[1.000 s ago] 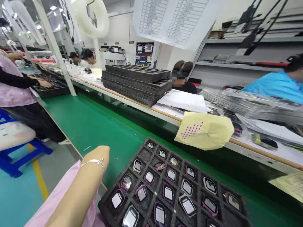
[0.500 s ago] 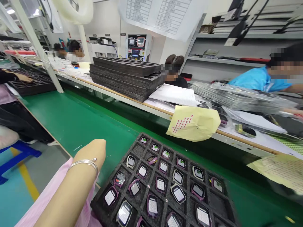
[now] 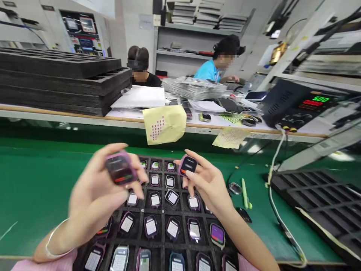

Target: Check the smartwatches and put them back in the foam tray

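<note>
- My left hand (image 3: 96, 186) was up over the tray's left side, fingers partly curled around a purple-framed watch (image 3: 120, 167); motion blur, exact finger contacts couldn't be told.
- That screen faced me, dark, with red and green near its lower edge.
- My right hand (image 3: 210, 184) had a smaller-looking purple watch (image 3: 188, 162) pinched: index finger at the top, thumb over the lower screen, other fingers loosely bent beneath.
- Both watches were in the air, apart from each other, above the black foam tray (image 3: 152, 211).
- Tray lay on the green bench (image 3: 34, 169); more watches sat in its compartments, many screens lit white, one purple-lit watch (image 3: 217, 234) near my right forearm.
- White bracelet (image 3: 50, 241) on my left wrist.
- Right of the tray: green pen-like tool (image 3: 244, 192), then white cable (image 3: 278, 210).
- Shelf ahead: tray stack (image 3: 56, 86) left, yellow paper (image 3: 166, 124) over the edge, power supply (image 3: 301, 105) right, digits lit.
- Beyond the shelf: person in blue (image 3: 207, 71).
</note>
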The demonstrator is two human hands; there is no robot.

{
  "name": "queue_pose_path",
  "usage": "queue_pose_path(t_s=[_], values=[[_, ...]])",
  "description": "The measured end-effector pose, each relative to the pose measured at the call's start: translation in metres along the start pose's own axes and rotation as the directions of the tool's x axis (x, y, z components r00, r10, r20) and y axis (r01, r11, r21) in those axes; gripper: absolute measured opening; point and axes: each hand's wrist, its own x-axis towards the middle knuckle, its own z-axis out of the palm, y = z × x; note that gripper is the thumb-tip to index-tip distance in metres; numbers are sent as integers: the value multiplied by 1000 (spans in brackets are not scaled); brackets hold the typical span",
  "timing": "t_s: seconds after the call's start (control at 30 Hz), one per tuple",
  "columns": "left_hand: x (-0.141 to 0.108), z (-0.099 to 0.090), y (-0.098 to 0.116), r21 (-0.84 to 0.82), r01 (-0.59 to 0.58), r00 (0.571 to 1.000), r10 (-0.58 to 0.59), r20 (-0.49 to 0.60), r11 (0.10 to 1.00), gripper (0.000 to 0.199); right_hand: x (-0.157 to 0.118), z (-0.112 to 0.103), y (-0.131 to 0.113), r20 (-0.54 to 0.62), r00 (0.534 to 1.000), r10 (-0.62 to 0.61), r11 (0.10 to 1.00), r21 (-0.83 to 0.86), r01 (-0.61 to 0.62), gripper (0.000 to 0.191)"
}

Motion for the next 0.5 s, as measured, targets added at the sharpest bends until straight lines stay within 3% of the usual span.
queue_pose_path(t_s=[0.13,0.3,0.5], values=[[30,8,-25,23,141,989,-142,46,990,52,7,-10,17,111,994,23,999,43,-27,59],[35,4,-52,92,122,987,-131,97,988,51,5,-12,22,141,990,25,999,26,-29,56],[39,3,-62,111,126,976,-143,163,986,48,5,-9,26,100,995,-3,999,-32,6,49]])
